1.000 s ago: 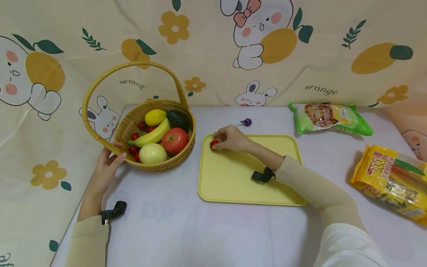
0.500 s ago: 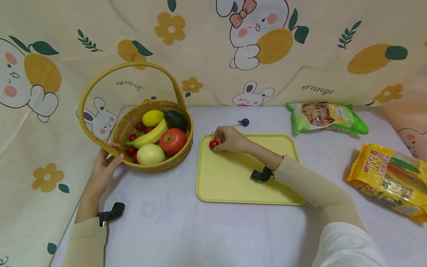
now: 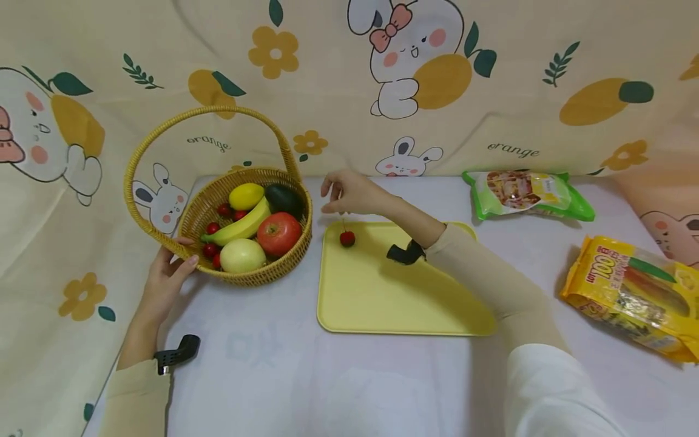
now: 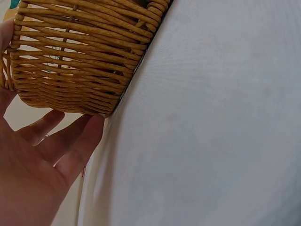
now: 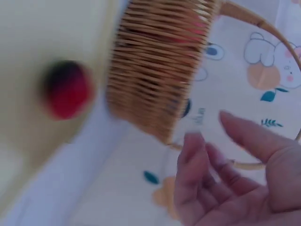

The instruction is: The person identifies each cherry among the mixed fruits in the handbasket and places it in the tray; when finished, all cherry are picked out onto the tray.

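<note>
"What's biggest on your screen?"

"The basket [image 3: 256, 280], on the left. To its right, just beside it, I have the tray [image 3: 398, 303]."

"And the bags?"

"A yellow bag [image 3: 633, 297] on the far right, with a green bag [image 3: 526, 194] behind it, both apart from the tray."

"How are the hands?"

"The left hand [image 3: 166, 276] grips the basket's near-left rim, thumb outside; the left wrist view shows fingertips against the weave. The right hand [image 3: 355, 193] hovers by the tray's far edge, fingers loosely bent, thumb apart from them. I see nothing in its grasp."

"Smaller things?"

"In the basket, a banana [image 3: 240, 224], a red fruit [image 3: 279, 235] and a pale fruit [image 3: 243, 256], then some cherries [image 3: 212, 228]. One lone cherry [image 3: 347, 238] sits on the tray near its far-left corner. Its stem [image 3: 344, 223] points up at the right hand; I can't tell whether they touch."

"So which step is this?"

"I'd judge it's the end of setting that cherry down. The next move calls for drawing the right hand off without catching the stem. If another piece should follow, I'd want the left hand steadying the basket."
</note>
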A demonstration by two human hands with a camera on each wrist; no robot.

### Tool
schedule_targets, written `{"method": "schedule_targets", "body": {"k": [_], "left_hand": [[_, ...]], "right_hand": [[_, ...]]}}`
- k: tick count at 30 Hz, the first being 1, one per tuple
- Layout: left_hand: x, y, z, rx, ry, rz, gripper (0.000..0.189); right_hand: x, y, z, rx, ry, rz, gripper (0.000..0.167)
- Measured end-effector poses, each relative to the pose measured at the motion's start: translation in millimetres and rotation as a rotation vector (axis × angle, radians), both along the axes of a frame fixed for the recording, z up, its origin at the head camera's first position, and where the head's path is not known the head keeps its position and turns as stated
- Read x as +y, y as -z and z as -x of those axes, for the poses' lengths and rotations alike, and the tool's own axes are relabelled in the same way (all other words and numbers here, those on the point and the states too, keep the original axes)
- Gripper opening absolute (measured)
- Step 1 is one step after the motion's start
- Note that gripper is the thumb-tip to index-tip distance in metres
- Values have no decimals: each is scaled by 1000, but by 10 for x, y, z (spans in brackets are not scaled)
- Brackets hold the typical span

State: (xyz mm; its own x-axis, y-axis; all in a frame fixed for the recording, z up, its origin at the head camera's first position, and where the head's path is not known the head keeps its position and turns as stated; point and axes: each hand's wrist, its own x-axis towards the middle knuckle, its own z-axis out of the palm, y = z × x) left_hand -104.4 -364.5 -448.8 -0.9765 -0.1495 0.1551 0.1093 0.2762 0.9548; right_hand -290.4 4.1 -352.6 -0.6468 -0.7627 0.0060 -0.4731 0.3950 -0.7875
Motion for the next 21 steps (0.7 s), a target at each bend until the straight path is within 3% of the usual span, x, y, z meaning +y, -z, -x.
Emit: {"method": "schedule_targets", "body": {"k": [6, 12, 15, 21], "left_hand": [[-13, 11, 1, 15, 16, -34, 35], [-2, 1, 14, -24, 33, -66, 38], [-4, -20, 18, -49, 22, -47, 41], [-13, -41, -3, -98, 9, 44, 56]], "right_hand": [[-614, -177, 6, -115, -209, 79, 24], [-1218, -222, -26, -34, -365, -23, 29], [-1471, -241, -2, -10, -384, -83, 34], [-1798, -221, 62, -29, -307, -171, 41]]}}
